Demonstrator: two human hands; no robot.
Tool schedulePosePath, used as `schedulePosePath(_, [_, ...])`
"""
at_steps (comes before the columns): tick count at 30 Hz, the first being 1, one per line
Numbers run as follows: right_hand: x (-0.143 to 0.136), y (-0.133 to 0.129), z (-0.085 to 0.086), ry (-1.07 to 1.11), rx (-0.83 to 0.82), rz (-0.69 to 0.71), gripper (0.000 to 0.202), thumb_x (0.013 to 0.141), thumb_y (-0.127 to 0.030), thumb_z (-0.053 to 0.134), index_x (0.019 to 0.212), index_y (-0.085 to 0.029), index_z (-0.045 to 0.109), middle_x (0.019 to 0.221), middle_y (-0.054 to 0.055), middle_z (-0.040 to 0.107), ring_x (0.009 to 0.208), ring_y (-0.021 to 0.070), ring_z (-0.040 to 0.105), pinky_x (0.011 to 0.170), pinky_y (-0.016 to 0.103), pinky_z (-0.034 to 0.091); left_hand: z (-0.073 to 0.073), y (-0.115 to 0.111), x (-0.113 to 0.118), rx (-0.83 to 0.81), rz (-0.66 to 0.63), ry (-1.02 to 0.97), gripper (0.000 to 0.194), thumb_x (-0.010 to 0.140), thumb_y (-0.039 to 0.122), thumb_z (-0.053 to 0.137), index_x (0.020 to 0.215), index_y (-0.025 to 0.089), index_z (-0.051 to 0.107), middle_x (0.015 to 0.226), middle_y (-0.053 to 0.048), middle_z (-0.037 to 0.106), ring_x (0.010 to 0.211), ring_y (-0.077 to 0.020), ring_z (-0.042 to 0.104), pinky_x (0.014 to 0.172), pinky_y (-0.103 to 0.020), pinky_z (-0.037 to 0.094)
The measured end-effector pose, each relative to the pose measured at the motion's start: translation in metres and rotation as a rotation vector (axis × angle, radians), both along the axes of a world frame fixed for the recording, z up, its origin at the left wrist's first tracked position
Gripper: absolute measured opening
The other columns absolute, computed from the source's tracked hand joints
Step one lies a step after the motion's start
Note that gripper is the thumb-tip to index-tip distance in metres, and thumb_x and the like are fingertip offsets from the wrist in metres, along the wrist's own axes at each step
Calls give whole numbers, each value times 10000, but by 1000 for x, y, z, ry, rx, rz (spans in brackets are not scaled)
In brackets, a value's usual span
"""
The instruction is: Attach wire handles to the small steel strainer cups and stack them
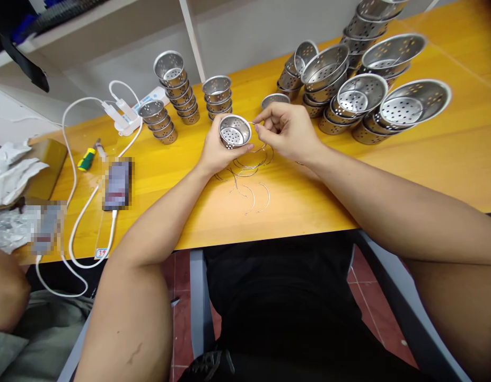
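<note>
My left hand [216, 146] is wrapped round a small perforated metal cup [235, 132], holding it tilted so that its open mouth faces me. Close to the cup's right rim, my right hand [283, 130] pinches a thin curved wire [252, 123] between thumb and fingertips. Whether the wire's end touches the rim, I cannot tell. Below both hands, several loose curved wires [264, 197] lie on the yellow table [309, 207]. Just behind my right hand stands another metal cup [275, 98], partly hidden by it.
Stacks of perforated cups [177, 87] stand at the back left, and larger stacks [412, 106] at the back right. A power strip [128, 119], white cables, a phone [117, 184] and a green-yellow screwdriver [87, 158] lie left. Another person's arm [7, 289] shows at far left.
</note>
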State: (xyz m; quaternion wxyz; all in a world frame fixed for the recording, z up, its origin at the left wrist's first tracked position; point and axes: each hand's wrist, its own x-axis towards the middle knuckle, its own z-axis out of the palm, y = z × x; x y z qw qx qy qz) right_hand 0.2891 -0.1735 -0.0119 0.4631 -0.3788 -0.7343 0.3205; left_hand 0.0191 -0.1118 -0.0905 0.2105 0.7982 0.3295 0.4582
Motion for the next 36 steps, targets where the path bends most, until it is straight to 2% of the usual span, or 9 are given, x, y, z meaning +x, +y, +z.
schedulePosePath(4, [-4, 3, -3, -7, 33, -41, 406, 1026, -721, 911, 1008, -335, 786, 770, 23, 620, 696, 280, 554, 703, 475, 556, -1, -3, 6, 33, -66, 1, 1182, 780, 994, 987, 1659, 376, 495, 1565, -94, 711, 1549, -384, 741, 1391, -622, 593])
schedulePosePath(7, [-5, 5, -5, -13, 47, -76, 351, 1035, -621, 929, 980, -304, 787, 749, 25, 619, 670, 258, 547, 674, 454, 528, -2, -7, 9, 34, -98, 33, 1262, 753, 1027, 977, 1682, 352, 454, 1576, -104, 697, 1540, -388, 746, 1388, -628, 588])
schedulePosePath(12, [-5, 8, -11, -35, 40, -101, 253, 1049, -464, 965, 986, -276, 808, 752, 26, 628, 673, 248, 586, 682, 440, 572, 1, -13, 11, 15, -110, 68, 1257, 790, 1004, 973, 1702, 338, 422, 1603, -124, 696, 1541, -383, 739, 1389, -618, 577])
schedulePosePath(18, [-8, 9, -15, -37, 44, -122, 248, 1054, -447, 970, 991, -280, 798, 724, 8, 608, 651, 247, 591, 694, 449, 594, 6, -18, 15, -9, -89, 28, 1192, 775, 1005, 983, 1616, 323, 485, 1539, -113, 731, 1451, -359, 788, 1321, -587, 631])
schedulePosePath(25, [-9, 9, -15, -39, 43, -138, 278, 1054, -476, 968, 964, -299, 774, 722, 10, 597, 660, 263, 602, 734, 488, 649, 14, -26, 15, -41, -88, 60, 1158, 825, 986, 962, 1632, 302, 493, 1563, -128, 733, 1467, -360, 777, 1362, -597, 597])
schedulePosePath(29, [-10, 8, -16, -28, 62, -113, 330, 1073, -590, 961, 1090, -294, 815, 748, 13, 626, 679, 269, 638, 789, 503, 690, 15, -28, 17, -71, -99, 29, 1113, 841, 999, 939, 1592, 293, 519, 1533, -121, 730, 1428, -339, 781, 1326, -580, 620])
schedulePosePath(32, [-10, 4, -10, 42, 95, 7, 540, 1089, -830, 875, 1173, -297, 850, 889, 59, 751, 772, 285, 708, 818, 503, 695, 11, -24, 15, -90, -127, -9, 1066, 876, 997, 913, 1579, 287, 540, 1490, -101, 735, 1395, -315, 790, 1324, -585, 620])
schedulePosePath(34, [-8, 1, -3, 81, 75, 102, 694, 1038, -986, 832, 1170, -306, 865, 1027, 90, 824, 854, 304, 753, 837, 508, 704, 8, -20, 13, -107, -146, -38, 1010, 913, 995, 880, 1555, 279, 572, 1447, -84, 744, 1360, -296, 802, 1326, -594, 622])
schedulePosePath(36, [-6, -3, 4, 114, 9, 184, 771, 962, -1060, 852, 1176, -319, 865, 1087, 90, 848, 845, 300, 762, 808, 503, 706, 6, -16, 9, -123, -165, -64, 952, 950, 988, 848, 1527, 271, 604, 1396, -68, 757, 1304, -272, 818, 1310, -593, 639])
